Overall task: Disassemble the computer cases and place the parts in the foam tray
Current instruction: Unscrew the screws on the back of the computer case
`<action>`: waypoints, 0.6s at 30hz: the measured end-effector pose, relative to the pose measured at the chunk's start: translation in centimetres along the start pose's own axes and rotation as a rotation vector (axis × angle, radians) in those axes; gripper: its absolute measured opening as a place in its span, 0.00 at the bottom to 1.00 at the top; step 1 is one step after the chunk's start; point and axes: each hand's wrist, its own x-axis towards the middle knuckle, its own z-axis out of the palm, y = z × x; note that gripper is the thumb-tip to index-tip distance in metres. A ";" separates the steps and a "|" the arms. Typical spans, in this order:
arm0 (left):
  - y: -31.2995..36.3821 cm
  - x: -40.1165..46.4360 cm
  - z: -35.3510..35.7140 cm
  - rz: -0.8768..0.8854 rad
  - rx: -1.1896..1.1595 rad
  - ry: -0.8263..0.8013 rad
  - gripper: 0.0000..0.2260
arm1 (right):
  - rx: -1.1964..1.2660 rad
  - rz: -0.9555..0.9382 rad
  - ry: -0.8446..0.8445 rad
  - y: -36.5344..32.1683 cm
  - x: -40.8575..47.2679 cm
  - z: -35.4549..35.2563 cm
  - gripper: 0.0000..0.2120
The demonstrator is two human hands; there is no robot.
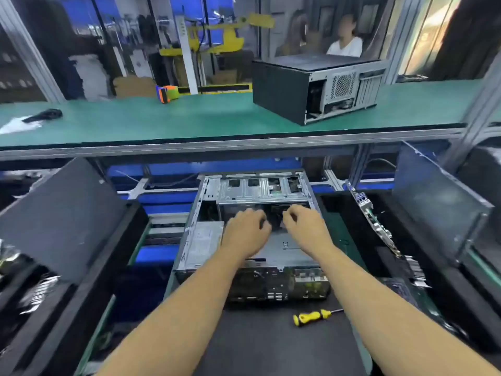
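A green-topped shelf [217,120] runs across the far side. On it, right of centre, stands a closed black computer case [311,88]; an orange and green tape roll [166,93] sits near its far edge, and a dark object on white wrapping [32,119] lies far left. Below, the bench [271,346] carries an opened case [252,221] at centre and, nearer right, a yellow-handled screwdriver [314,316].

legible text: none, we read no word, brand or number anywhere | label on power supply [202,241] in the open computer case [252,213]: faint print lines, too blurred for us to read | stamped marks on case floor plate [287,244]: shapes only, we cannot tell characters
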 end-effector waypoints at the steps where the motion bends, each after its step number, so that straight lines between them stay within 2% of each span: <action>1: -0.2 -0.2 0.5 -0.013 0.030 -0.065 0.12 | -0.067 -0.011 -0.019 0.3 0.0 0.3 0.13; 5: -1.3 -1.4 3.2 -0.136 -0.055 -0.267 0.14 | -0.254 -0.050 -0.017 1.6 -0.9 1.9 0.10; 9: -1.3 -1.1 3.7 -0.064 0.030 -0.177 0.13 | -0.315 -0.058 0.000 2.6 -1.7 2.9 0.09; 13: -1.1 -1.4 3.7 -0.065 0.063 -0.084 0.14 | -0.351 -0.141 0.046 2.5 -2.1 3.2 0.10; 16: -0.7 -1.3 3.3 -0.097 0.040 -0.128 0.13 | -0.317 -0.165 0.090 2.1 -2.4 2.6 0.10; 18: -0.8 -1.5 3.3 -0.122 0.027 -0.174 0.14 | -0.256 -0.198 0.229 2.4 -3.2 2.1 0.10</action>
